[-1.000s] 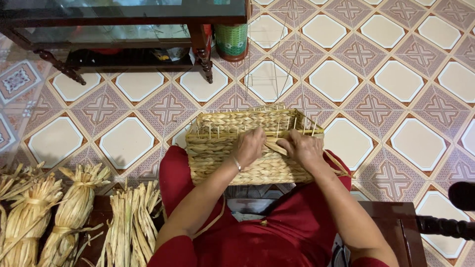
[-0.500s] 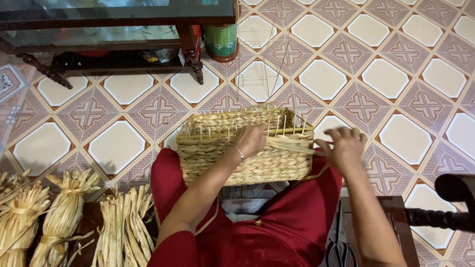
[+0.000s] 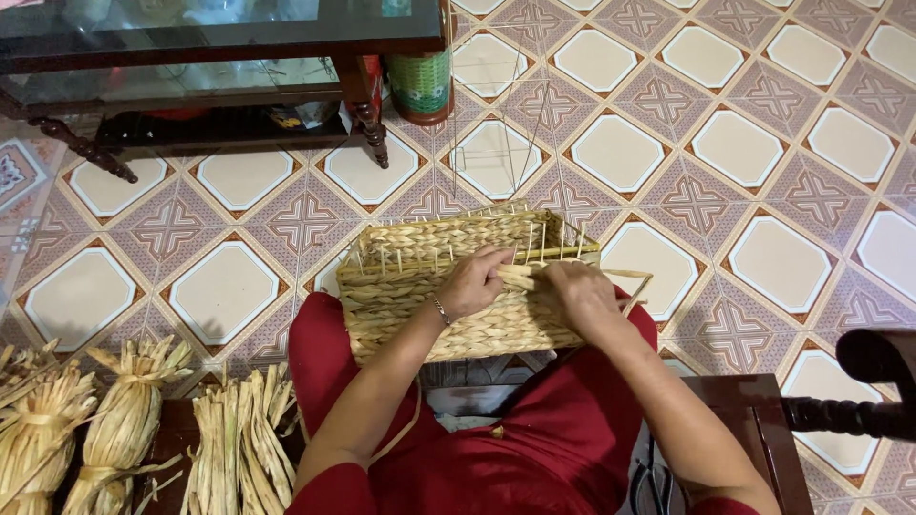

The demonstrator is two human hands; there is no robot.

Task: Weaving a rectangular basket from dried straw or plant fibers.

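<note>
Nearest me, bundles of dried straw (image 3: 124, 429) lay tied at the person's left, within reach, beside the red-clad lap on which a half-woven straw basket (image 3: 429, 286) rested, tipped toward the body so its upper edge faced the hands. The left hand (image 3: 474, 281) had its grip pinched narrow on a flat straw strand (image 3: 520, 277) at the rim, among the upright stakes, while the right hand (image 3: 582, 296) closed on the same strand just beside it, seemingly to keep it taut. Beyond stood a patterned tile floor (image 3: 744, 143), a dark glass-topped table (image 3: 219, 38) and a green woven container (image 3: 420, 86).
</note>
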